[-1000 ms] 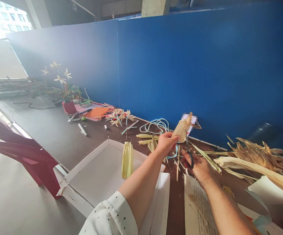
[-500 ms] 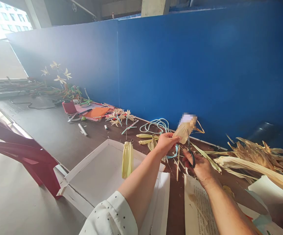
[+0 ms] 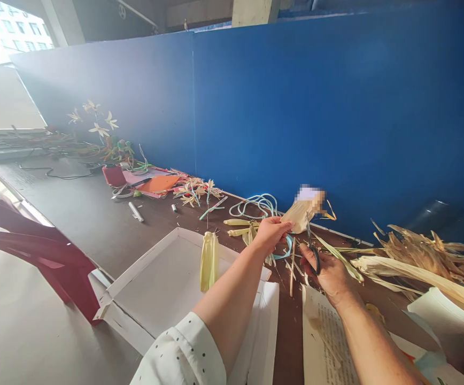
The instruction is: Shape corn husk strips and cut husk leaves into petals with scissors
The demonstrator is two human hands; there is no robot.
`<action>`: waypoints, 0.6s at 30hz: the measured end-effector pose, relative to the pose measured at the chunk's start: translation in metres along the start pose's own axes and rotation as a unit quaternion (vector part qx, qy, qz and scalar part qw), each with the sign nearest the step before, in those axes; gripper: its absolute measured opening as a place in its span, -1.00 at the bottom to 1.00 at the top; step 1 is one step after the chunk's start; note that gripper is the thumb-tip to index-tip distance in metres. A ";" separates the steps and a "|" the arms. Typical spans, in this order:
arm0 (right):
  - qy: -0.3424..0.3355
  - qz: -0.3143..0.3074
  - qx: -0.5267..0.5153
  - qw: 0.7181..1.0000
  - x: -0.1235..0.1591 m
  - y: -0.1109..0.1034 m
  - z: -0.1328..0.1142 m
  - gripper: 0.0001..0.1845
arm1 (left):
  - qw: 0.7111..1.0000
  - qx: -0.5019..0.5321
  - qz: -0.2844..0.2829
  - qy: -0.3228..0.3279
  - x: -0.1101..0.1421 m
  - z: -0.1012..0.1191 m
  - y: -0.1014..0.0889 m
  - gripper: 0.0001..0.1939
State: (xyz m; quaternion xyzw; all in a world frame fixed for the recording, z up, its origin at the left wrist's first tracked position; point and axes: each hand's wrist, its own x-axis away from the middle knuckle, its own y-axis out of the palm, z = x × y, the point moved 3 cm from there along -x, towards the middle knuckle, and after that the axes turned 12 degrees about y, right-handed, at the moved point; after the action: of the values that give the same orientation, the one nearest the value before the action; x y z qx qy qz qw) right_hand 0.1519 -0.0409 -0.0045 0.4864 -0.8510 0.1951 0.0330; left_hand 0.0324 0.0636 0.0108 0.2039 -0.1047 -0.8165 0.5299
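Observation:
Pinched between the thumb and fingers of my left hand (image 3: 272,233) is a pale dried corn husk (image 3: 296,215), raised above the table. Its upper right part is blurred out. My right hand (image 3: 328,274) is closed on a pair of scissors (image 3: 312,250) with dark handles. The blades point up and lie at the right edge of the husk; whether they are cutting it I cannot tell. A yellow-green husk piece (image 3: 209,262) lies over the shallow white box (image 3: 147,263) left of my forearm. More rolled husks (image 3: 238,227) rest just beyond my left hand.
A heap of dried husks (image 3: 428,251) and a white container (image 3: 448,310) are at the right. A printed sheet (image 3: 324,337) lies below my right hand. Light-blue cord (image 3: 256,204) and husk flowers (image 3: 198,191) lie along the blue partition (image 3: 296,107). A red chair (image 3: 55,256) stands left.
My left hand has shifted slightly left with the husk, which is turned a little relative to the blades. The right hand and scissors are almost where they were.

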 end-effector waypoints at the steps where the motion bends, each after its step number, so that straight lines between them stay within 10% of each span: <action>1: 0.000 0.000 0.001 1.000 0.001 0.000 0.000 -0.57 | 1.000 0.003 0.003 0.004 0.000 0.000 0.000 -0.73; 18: -0.002 -0.010 0.021 1.000 0.007 0.002 -0.004 -0.51 | 0.998 0.017 0.065 0.015 -0.004 0.000 -0.003 -0.67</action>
State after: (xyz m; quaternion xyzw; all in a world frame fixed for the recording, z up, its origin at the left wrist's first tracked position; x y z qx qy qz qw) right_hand 0.1461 -0.0439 0.0002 0.4963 -0.8418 0.2111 0.0230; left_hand 0.0311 0.0688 0.0107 0.2175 -0.1234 -0.7756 0.5795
